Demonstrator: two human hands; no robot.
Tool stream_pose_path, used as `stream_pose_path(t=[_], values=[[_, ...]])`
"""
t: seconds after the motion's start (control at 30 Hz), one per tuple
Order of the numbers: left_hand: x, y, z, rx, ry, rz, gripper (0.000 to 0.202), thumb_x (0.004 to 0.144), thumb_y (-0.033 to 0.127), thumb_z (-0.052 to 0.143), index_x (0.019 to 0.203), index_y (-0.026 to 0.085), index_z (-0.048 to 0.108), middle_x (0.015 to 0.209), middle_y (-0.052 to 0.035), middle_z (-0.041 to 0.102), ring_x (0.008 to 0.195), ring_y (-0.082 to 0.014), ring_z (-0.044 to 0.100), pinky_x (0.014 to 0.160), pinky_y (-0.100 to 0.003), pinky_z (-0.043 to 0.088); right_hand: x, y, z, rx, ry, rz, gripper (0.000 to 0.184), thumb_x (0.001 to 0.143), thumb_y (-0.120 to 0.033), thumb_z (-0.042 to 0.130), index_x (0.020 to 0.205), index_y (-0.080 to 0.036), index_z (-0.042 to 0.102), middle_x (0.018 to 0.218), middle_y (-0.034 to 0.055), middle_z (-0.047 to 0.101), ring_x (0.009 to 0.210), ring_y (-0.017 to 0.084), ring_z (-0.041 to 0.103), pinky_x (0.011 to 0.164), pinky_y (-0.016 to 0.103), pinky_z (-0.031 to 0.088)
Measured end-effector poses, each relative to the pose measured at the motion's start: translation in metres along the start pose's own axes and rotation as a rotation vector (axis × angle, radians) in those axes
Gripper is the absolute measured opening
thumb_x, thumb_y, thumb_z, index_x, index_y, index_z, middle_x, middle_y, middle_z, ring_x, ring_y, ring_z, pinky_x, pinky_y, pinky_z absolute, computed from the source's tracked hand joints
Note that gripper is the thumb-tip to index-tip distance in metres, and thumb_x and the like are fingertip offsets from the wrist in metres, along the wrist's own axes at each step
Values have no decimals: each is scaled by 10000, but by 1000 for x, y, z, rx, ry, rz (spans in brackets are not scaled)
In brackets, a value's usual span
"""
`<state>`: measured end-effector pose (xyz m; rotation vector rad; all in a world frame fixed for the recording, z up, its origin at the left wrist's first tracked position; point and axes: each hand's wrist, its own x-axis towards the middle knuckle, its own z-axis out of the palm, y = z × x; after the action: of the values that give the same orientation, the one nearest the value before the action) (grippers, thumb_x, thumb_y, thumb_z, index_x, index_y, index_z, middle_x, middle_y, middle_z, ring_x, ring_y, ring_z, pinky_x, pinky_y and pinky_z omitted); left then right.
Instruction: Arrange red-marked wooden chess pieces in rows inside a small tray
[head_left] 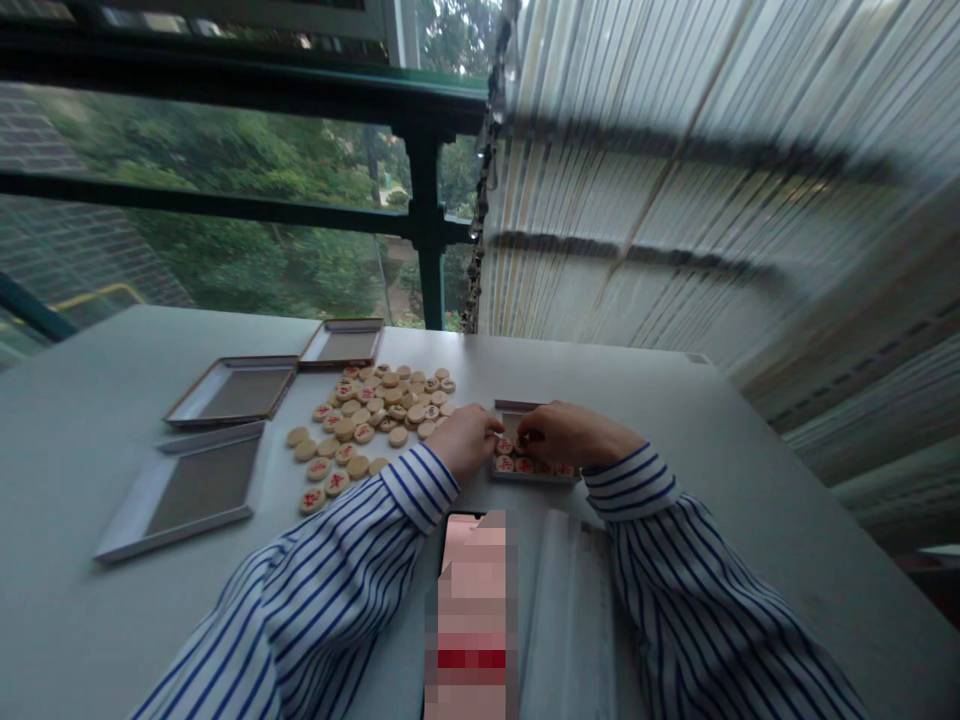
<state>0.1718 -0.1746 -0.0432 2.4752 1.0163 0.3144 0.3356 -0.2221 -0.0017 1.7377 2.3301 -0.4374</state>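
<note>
A small grey tray (514, 409) lies on the white table (90, 400) with a row of round wooden game pieces (525, 466) marked in red along its near edge. My left hand (466, 440) rests curled at the tray's left side, fingers pinched together at its edge. My right hand (566, 434) lies over the tray's right half, fingers bent and pinched over the pieces. What either pinch holds is hidden. A loose pile of the same wooden pieces (375, 415) is spread on the table to the left of my hands.
Three more shallow trays lie at the left: near (184, 490), middle (234, 390), far (343, 343). A phone (471, 610) and folded white sheet (566, 600) lie between my striped sleeves. Window railing behind; blinds (712, 200) at the right.
</note>
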Motion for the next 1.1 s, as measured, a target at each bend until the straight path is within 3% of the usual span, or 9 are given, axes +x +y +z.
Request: stream_pose_path(t=[1.1], values=[[0, -1, 1, -3, -9, 14, 257, 762, 232, 479, 888, 179, 697, 964, -88, 657, 860, -192, 604, 800, -271, 438, 0, -2, -2, -35, -39, 0, 261, 739, -213, 485, 907, -209, 685, 851, 72, 678, 739, 159, 599, 586, 225, 353]])
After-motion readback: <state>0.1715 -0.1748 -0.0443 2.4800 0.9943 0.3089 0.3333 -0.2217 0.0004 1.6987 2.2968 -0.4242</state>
